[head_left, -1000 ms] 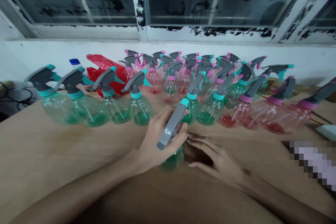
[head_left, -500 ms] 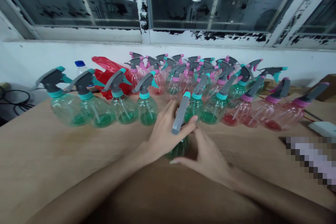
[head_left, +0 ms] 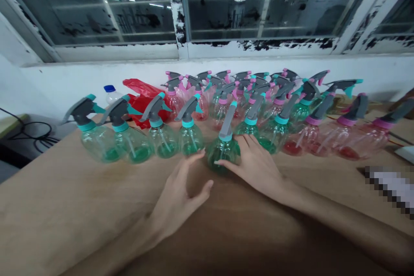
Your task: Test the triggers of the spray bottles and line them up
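Note:
A green spray bottle (head_left: 222, 152) with a grey trigger head and teal collar stands upright on the wooden table (head_left: 64, 207), in line with the front row of green bottles. My right hand (head_left: 255, 164) cups its right side, thumb in front and fingers behind. Just short of the bottle's left side, my left hand (head_left: 181, 194) hovers over the table, fingers spread and holding nothing.
Several green bottles (head_left: 129, 146) form a front row to the left, pink ones (head_left: 336, 142) to the right, more crowd behind. A red plastic bag (head_left: 142, 95) and a blue-capped bottle (head_left: 111, 93) sit by the wall. Cables (head_left: 35, 136) lie at far left.
My left hand let go of the bottle's trigger head and drew back open. The bottle has gone forward into the front row, with my right hand now cupping its side.

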`<state>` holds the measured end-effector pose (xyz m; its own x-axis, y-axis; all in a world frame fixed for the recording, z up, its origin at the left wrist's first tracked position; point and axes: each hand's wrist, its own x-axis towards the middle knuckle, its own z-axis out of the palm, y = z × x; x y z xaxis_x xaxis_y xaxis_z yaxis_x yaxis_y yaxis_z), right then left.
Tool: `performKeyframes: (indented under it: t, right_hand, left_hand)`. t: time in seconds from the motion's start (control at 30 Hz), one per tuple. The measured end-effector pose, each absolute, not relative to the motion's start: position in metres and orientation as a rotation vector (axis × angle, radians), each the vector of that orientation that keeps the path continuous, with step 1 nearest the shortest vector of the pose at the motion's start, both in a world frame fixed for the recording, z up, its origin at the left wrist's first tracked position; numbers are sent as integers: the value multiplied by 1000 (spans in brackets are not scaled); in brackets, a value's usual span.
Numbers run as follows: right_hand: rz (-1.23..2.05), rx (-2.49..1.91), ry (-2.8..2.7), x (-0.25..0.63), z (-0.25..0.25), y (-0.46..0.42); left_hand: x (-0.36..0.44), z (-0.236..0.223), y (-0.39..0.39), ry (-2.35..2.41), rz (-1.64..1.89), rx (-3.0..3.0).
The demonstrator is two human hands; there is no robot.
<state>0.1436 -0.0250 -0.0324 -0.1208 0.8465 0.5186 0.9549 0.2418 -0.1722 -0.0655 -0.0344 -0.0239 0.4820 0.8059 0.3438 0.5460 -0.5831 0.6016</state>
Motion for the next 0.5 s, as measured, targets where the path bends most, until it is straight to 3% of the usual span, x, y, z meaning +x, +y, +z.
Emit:
performKeyframes:
  t: [0.5]
  right_hand:
    - [-236,-1819,-1921,133,-25,15]
  left_hand:
    - [-70,-54,-31,1130,589,2511]
